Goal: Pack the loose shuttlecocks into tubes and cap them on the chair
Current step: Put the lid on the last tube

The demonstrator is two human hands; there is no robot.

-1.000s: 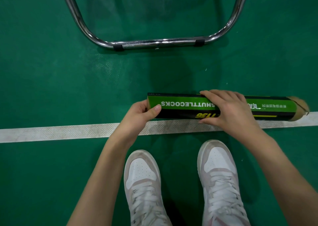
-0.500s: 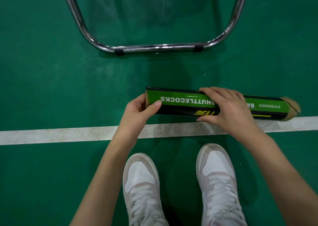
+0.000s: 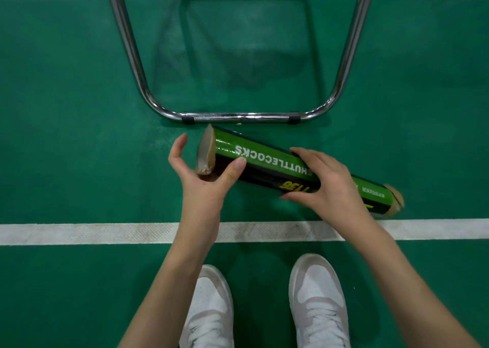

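Standing over the green court floor (image 3: pixel 79 109), the person holds a green shuttlecock tube (image 3: pixel 267 166) slanted above the floor, just this side of the chair frame (image 3: pixel 238 116). The right hand (image 3: pixel 325 183) is wrapped around the tube's middle, fingers closed over the top. The left hand (image 3: pixel 201 173) is mostly open at the near end: its thumb presses the tube's side while the fingers curl wide of the mouth. That end shows a pale, cap-like face; whether it is seated I cannot tell. No loose shuttlecocks are in sight. With one hand carrying the weight and the tube tilted, a loose cap at the low far end (image 3: pixel 395 203) could slip off and let the contents slide out.
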